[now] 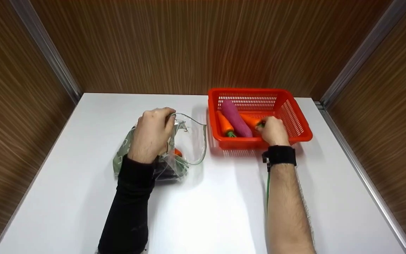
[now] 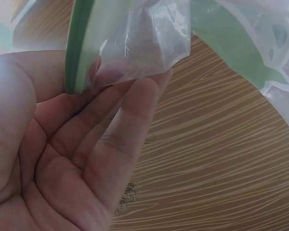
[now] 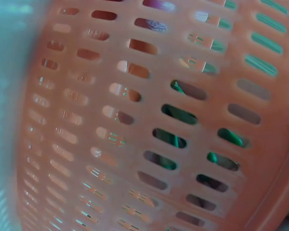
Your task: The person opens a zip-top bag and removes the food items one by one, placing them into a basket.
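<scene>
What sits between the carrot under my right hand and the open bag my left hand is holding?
The near-left wall of the red basket, plus a purple vegetable and another carrot lying left of the right hand. Lifted over the rim, only bare table remains before the bag held open by the left hand.

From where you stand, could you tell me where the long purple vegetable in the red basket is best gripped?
Probably around its middle, from above: the long purple vegetable lies flat in the red plastic basket, an orange carrot close on its left and basket walls all around.
</scene>
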